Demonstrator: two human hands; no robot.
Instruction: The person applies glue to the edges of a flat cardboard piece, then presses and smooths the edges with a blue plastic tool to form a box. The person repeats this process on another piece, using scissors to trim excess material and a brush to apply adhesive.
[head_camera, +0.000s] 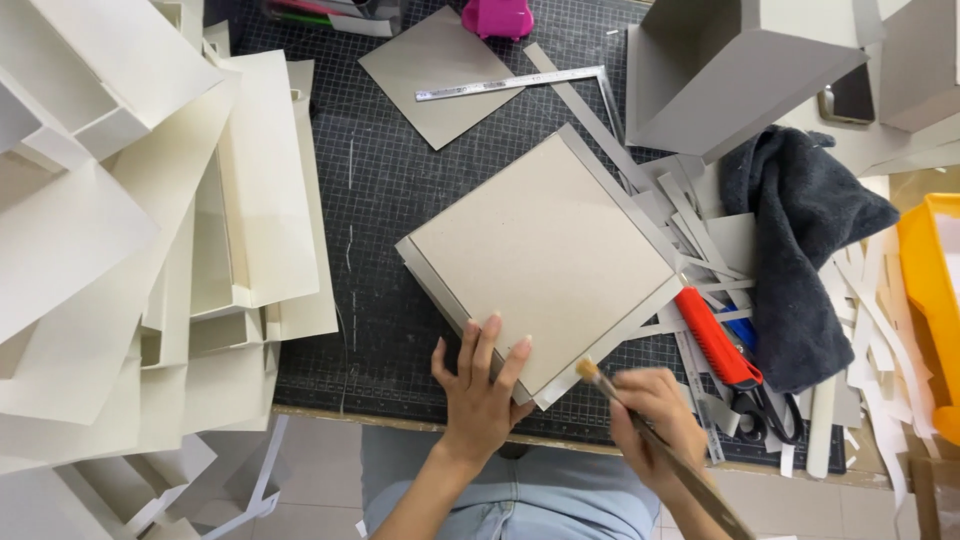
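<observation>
A square grey cardboard box (540, 255) lies tilted on the dark cutting mat (385, 190). My left hand (480, 385) rests flat on the box's near corner, fingers spread over its edge. My right hand (655, 415) grips a thin wooden-handled brush (640, 420), whose bristle tip touches the box's near right edge.
Stacks of cream folded cardboard (150, 230) fill the left. A metal ruler (500, 84) and grey card sheet (435, 75) lie at the back. A red utility knife (715, 340), black scissors (760, 410), paper strips, a dark cloth (800, 240) and a yellow bin (930, 290) crowd the right.
</observation>
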